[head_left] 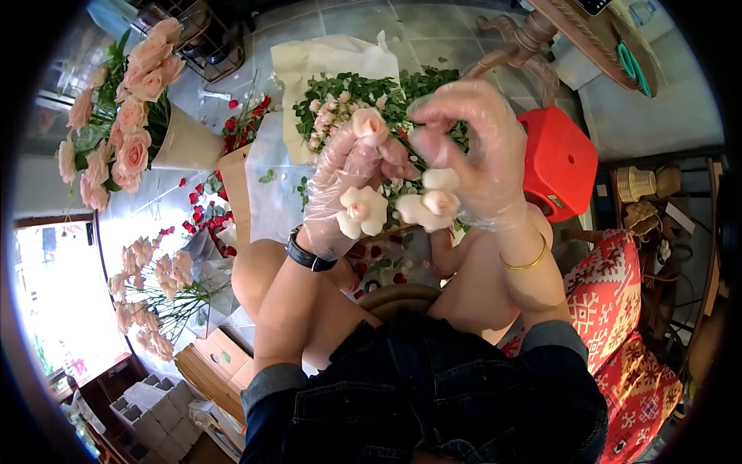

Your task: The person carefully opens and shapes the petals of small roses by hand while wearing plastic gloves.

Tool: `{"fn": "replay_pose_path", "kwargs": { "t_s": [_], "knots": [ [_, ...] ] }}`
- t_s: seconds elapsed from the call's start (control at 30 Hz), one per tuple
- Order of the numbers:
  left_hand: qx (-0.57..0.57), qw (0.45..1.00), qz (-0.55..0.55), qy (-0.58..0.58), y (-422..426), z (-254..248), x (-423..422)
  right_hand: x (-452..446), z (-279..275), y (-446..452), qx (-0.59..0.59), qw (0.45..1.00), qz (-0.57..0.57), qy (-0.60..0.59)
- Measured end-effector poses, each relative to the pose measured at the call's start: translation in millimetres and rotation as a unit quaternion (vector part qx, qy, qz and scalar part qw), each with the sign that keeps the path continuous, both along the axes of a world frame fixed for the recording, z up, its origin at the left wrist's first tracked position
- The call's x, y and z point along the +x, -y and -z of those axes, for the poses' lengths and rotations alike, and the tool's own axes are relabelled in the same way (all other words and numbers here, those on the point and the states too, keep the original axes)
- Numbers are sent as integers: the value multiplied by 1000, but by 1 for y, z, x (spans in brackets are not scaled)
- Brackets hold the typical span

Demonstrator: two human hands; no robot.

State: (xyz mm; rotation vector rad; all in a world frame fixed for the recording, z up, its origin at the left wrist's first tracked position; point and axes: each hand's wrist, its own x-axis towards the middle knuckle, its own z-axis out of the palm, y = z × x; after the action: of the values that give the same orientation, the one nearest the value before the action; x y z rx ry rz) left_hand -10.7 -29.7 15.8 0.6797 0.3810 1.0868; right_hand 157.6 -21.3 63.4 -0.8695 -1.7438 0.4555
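My left hand [337,182], in a clear plastic glove with a black watch at its wrist, is closed around pale roses. One peach-white rose [369,127] stands above its fingers, and another pale rose [362,210] shows beside the palm. My right hand [483,147], also gloved, is raised with its fingers curved and apart, slightly blurred, and nothing visible between them. Below it, near its wrist, is a cream rose [430,205]; its stem is hidden. Behind the hands, small pink roses [331,114] with green leaves lie on pale wrapping paper [303,66].
A vase [188,141] of peach roses stands at left, above wrapped roses [147,271]. Red petals [197,215] litter the floor. A red stool [558,161] is at right, below a wooden table [572,27] holding green-handled scissors [632,68].
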Motion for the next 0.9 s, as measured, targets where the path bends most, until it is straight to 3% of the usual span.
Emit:
{"fn": "replay_pose_path", "kwargs": {
  "t_s": [0.03, 0.07, 0.2, 0.27, 0.3, 0.43, 0.6, 0.9],
  "knots": [
    [-85, 996, 4, -2, 3, -3, 0, -3, -2, 1, 17, 1000, -2, 18],
    [-85, 996, 4, -2, 4, -5, 1, -5, -2, 1, 17, 1000, -3, 18],
    [-82, 993, -23, -82, 7, -14, 9, -7, -4, 1, 18, 999, 7, 44],
    [6, 995, -31, -96, 9, -17, 12, -6, -4, 1, 24, 998, 1, 51],
    [-10, 995, 6, -96, 4, -17, 9, -7, -4, 1, 23, 998, 0, 52],
    [-12, 991, 8, -133, 3, -18, 15, -6, -2, -1, 21, 999, -12, 38],
    [0, 995, 8, -101, 6, -22, 13, 0, -2, -4, 38, 996, -24, 74],
    [8, 988, -31, -149, 4, -18, 18, 1, -2, -5, 84, 987, 61, 126]
  ]
}}
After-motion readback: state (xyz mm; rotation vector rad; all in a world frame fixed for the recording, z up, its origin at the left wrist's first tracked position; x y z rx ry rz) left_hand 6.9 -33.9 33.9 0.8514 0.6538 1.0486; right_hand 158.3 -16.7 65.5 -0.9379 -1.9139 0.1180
